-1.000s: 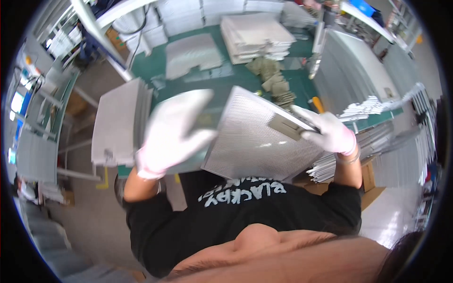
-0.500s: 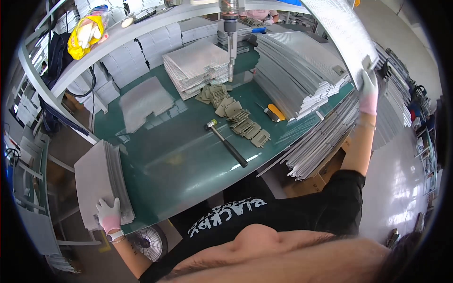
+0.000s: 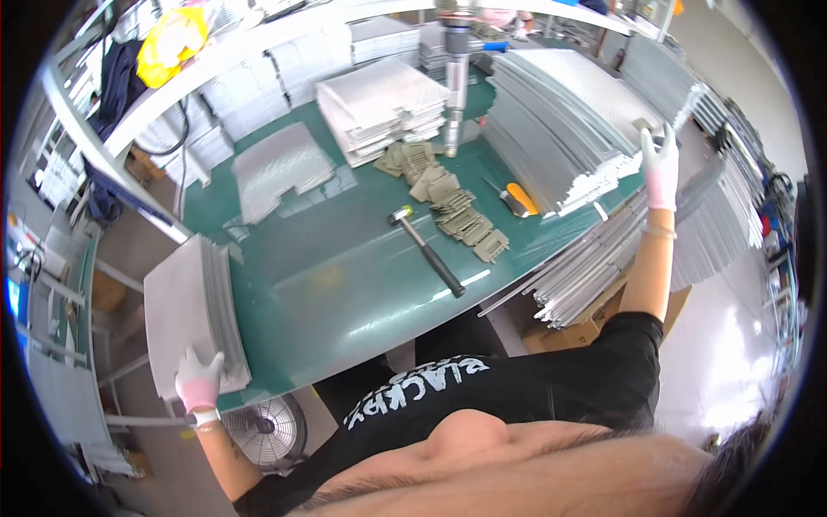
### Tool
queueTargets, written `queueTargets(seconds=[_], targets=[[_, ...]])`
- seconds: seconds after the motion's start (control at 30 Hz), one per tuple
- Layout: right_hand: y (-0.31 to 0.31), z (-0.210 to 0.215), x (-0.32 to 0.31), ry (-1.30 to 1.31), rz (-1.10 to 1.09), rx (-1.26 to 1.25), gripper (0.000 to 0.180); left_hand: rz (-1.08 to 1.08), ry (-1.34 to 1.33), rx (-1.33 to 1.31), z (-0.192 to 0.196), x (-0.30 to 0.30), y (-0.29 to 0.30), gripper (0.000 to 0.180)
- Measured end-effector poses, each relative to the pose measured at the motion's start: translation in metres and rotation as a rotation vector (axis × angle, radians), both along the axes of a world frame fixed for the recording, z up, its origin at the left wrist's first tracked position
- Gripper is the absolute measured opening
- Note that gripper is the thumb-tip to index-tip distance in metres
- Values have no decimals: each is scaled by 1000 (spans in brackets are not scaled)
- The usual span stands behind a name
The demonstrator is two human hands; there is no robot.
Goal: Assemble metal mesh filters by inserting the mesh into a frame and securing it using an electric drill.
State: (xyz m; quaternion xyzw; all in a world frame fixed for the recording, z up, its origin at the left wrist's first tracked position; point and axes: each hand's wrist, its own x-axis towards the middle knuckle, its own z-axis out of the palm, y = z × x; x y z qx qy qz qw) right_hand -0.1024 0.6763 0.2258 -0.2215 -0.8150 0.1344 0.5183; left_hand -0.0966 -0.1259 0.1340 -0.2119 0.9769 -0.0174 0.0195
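My left hand (image 3: pixel 200 379), in a white glove with a pink cuff, lies with spread fingers on the near end of a stack of pale grey sheets (image 3: pixel 183 306) at the table's left edge. My right hand (image 3: pixel 660 168), gloved the same way, is raised beside the near right corner of a tall stack of silvery panels (image 3: pixel 594 86). Its fingers point up and apart, with no panel between them. Close to its fingertips, a small greenish-grey plate (image 3: pixel 643 126) sits on that corner. Whether the fingertips touch the plate I cannot tell.
On the green table (image 3: pixel 345 302) lie a hammer (image 3: pixel 428 253), several small greenish-grey plates (image 3: pixel 461 215) and a yellow-handled tool (image 3: pixel 519 200). A power driver (image 3: pixel 456 77) hangs above a lower panel stack (image 3: pixel 379 103). Long metal strips (image 3: pixel 586 267) jut out at the right edge.
The large silvery panel that my right hand held up is out of its grasp, and the fingers have spread. My left hand stays on its stack. The whole view has shifted slightly.
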Motion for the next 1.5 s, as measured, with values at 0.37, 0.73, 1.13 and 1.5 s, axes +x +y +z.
queueTargets(seconds=[0.37, 0.73, 1.13, 1.5], targets=[[50, -22, -2, -24, 115, -64, 53, 72, 377, 631, -9, 11, -105, 70], [-185, -89, 0, 14, 422, 512, 52, -347, 635, 802, 98, 80, 49, 58], [-364, -228, -110, -858, 1316, 507, 57, -671, -94, 751, -98, -12, 169, 69], [-455, -235, -385, -421, 856, 216, 56, -527, 116, 238, -130, -54, 118, 84]])
